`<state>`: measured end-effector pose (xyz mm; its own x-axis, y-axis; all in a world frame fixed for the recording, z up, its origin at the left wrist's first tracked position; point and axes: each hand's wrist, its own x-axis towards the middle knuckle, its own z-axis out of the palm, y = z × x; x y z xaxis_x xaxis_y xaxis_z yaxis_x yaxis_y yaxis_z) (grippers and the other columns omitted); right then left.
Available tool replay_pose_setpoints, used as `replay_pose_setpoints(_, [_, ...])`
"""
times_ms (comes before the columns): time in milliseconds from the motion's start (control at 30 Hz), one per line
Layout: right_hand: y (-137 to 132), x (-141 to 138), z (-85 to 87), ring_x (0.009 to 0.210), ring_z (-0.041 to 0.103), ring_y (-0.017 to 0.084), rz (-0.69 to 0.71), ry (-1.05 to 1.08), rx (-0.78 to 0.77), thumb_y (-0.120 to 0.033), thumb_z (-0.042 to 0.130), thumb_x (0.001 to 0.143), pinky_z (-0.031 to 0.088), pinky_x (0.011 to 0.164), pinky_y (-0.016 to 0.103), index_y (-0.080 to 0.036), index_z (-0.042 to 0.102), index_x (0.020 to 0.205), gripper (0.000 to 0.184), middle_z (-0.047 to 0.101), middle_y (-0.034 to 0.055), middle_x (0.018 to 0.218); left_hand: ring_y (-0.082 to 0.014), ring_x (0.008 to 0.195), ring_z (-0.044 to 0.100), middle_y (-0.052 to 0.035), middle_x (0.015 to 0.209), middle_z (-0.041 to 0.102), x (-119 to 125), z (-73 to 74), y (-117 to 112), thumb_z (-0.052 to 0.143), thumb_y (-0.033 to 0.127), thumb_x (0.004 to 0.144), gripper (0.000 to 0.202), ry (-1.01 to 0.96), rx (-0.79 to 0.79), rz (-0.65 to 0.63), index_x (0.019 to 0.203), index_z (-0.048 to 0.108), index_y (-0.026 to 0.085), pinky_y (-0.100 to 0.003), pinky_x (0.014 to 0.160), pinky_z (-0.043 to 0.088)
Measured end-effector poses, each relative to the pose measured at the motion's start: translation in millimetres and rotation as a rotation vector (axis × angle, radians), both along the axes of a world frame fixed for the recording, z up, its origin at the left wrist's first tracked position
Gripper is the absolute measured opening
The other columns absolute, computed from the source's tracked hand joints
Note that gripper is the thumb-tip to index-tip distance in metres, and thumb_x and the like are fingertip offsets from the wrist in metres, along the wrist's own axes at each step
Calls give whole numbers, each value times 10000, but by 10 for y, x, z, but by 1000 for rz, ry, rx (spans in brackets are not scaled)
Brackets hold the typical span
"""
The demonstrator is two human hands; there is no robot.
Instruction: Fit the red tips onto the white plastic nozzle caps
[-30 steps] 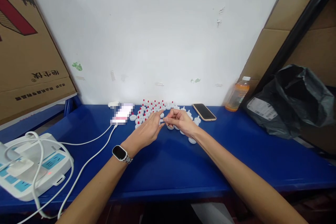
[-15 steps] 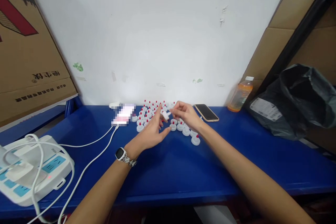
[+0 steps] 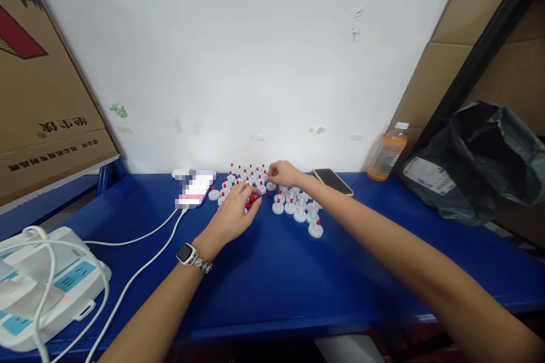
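Observation:
On the blue table, my left hand (image 3: 233, 212) bends over a small pile of red tip caps (image 3: 252, 202), thumb and fingers apart around it. A watch sits on that wrist. My right hand (image 3: 284, 173) reaches to the back group, its fingers pinched at the top of a white nozzle cap (image 3: 271, 186); the fingers cover its tip. Several white nozzle caps with red tips stand to the left and behind. Right of centre is another group of white nozzle caps (image 3: 300, 214), some red-tipped, partly behind my right forearm.
A phone (image 3: 332, 181) lies right of the caps, and a blurred-screen phone (image 3: 196, 188) on a charging cable lies left. The power strip (image 3: 63, 289) with looped cables fills the left front. An orange drink bottle (image 3: 387, 153) and black plastic bag (image 3: 464, 170) stand right.
My hands have parted. The right hand has moved the white nozzle cap back to the table among the red-tipped ones; the left has lowered onto the red tip caps.

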<state>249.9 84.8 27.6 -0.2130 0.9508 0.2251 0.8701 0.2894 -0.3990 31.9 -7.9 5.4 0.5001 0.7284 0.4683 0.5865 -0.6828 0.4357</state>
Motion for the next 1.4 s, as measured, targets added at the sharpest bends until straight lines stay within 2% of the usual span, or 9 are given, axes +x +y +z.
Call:
replay_pose_setpoints(200, [201,140,11,855,668,198,-158,-61,53,-271,580,867,459,765,270,-151,714,998,223,743,111,955,-237,1063,551,-71,1083,573,30,-1,28,450,343,980,229,-8,10,-7,1065,621,216,-421,935,465])
replay_pose_setpoints(400, [289,100,-44,881,672,206,-145,-66,62,-191,653,776,456,818,288,-187,715,804,68,748,68,889,-234,1048,558,-65,1079,579,43,12,5,458,325,978,213,8,26,-3,1063,626,225,-416,929,475])
replay_pose_setpoints(567, [-137,19,121,805,674,162,-177,224,180,-205,561,846,477,724,249,-159,675,883,129,745,74,886,-245,1112,529,-80,1156,576,21,49,-15,398,321,1009,266,-12,146,62,1186,568,219,-432,993,436])
replay_pose_setpoints(700, [-672,-196,180,692,655,160,114,629,77,-355,654,816,483,660,257,-160,652,794,196,720,54,741,-280,1252,441,-116,1355,509,42,74,-63,444,391,994,440,-38,237,131,1391,405,205,-459,1055,385])
replay_pose_setpoints(800, [-891,-331,121,702,639,161,242,705,21,-455,625,840,473,661,267,-170,635,785,290,712,46,767,-299,1182,488,-125,1257,576,51,54,-82,393,402,1009,387,83,177,140,1327,457,191,-495,997,398])
replay_pose_setpoints(867, [-917,-343,63,736,628,166,174,597,88,-464,527,907,459,704,286,-176,639,824,319,710,47,799,-296,1089,523,-126,1145,613,42,26,-73,345,388,1022,339,164,142,140,1226,513,176,-493,944,413])
replay_pose_setpoints(967, [-864,-278,-23,906,602,231,-35,166,193,-410,522,914,399,848,370,-187,667,914,266,710,75,879,-286,1060,524,-125,1119,615,21,-12,-46,337,389,1022,330,190,155,149,1202,506,171,-473,927,417])
replay_pose_setpoints(1100, [-804,-233,-123,1059,530,326,-99,-317,119,-378,616,831,293,924,458,-180,701,929,237,689,151,1014,-283,1076,522,-119,1138,610,24,-26,-45,343,390,1020,326,176,164,137,1211,498,176,-468,943,411])
replay_pose_setpoints(1400, [-766,-265,-173,1039,533,315,-127,-309,112,-357,595,850,265,883,424,-174,685,972,238,707,134,988,-279,1080,521,-110,1137,620,56,-27,-77,360,385,1016,287,180,155,107,1147,515,182,-465,952,408])
